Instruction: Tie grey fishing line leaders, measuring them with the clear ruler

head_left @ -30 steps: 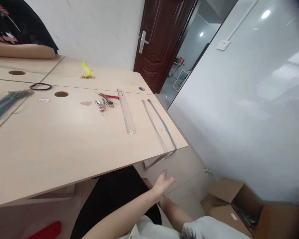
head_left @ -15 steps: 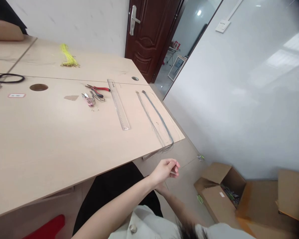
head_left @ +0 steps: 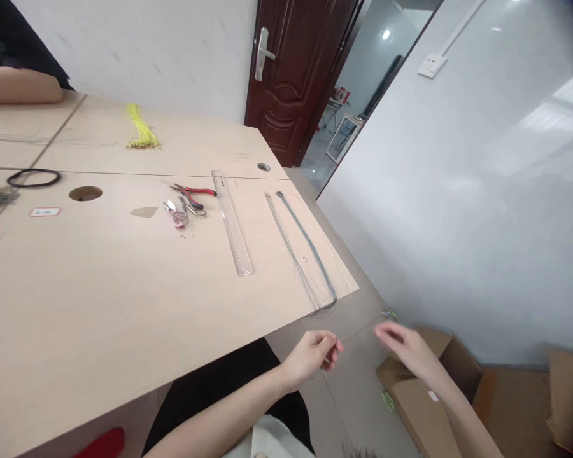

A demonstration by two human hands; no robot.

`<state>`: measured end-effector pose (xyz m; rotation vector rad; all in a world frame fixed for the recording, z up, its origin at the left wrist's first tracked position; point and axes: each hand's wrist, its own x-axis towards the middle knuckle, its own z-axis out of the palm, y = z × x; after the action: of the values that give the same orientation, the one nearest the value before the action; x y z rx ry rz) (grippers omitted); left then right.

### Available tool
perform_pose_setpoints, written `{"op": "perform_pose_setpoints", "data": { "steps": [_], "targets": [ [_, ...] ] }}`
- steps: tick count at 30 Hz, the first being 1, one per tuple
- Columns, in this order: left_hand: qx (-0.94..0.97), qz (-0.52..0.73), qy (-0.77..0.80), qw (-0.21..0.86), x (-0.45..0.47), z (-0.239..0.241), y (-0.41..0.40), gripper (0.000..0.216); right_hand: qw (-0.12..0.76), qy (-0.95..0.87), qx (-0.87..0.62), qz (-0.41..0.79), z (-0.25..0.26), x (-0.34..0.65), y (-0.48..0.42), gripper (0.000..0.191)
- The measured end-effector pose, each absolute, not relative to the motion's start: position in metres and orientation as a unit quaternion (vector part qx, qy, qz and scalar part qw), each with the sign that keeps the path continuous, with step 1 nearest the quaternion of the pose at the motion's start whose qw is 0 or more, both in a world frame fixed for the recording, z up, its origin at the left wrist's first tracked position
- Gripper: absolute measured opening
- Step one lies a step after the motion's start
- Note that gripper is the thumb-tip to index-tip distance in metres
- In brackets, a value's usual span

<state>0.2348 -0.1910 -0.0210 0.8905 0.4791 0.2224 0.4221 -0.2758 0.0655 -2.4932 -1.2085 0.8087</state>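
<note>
My left hand (head_left: 312,353) hovers just below the front edge of the light wooden table (head_left: 100,292), its fingertips pinched together on something too small to make out. My right hand (head_left: 403,346) is raised beside it over the floor, blurred by motion, in front of an open cardboard box (head_left: 424,394). Two bundles of thin grey wires (head_left: 300,251) lie on the table's right end, their ends hanging over the edge near my left hand. A clear ruler (head_left: 232,222) lies left of them.
Red-handled pliers (head_left: 193,191), small snips (head_left: 174,213), a yellow wire bundle (head_left: 141,130), a black ring (head_left: 33,178) and a cable hole (head_left: 84,193) are on the table. Another person's forearm (head_left: 19,86) rests at the far left. A brown door (head_left: 291,76) stands ahead.
My left hand went from open to pinched and stayed under the table edge. My right hand came up into view beside it. The camera view shifted slightly.
</note>
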Motion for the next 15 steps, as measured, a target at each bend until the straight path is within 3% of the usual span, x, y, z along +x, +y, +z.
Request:
{"op": "perform_pose_setpoints", "data": {
  "steps": [7,15],
  "targets": [
    [0.489,0.085,0.258,0.829,0.237,-0.025,-0.189,0.030,0.094,-0.616,-0.752,0.214,0.061,0.410,-0.106,0.020],
    [0.530,0.054,0.275,0.800,0.234,-0.027,-0.189,0.033,0.044,-0.664,-0.725,0.177,0.055,0.421,-0.073,0.019]
  ]
}}
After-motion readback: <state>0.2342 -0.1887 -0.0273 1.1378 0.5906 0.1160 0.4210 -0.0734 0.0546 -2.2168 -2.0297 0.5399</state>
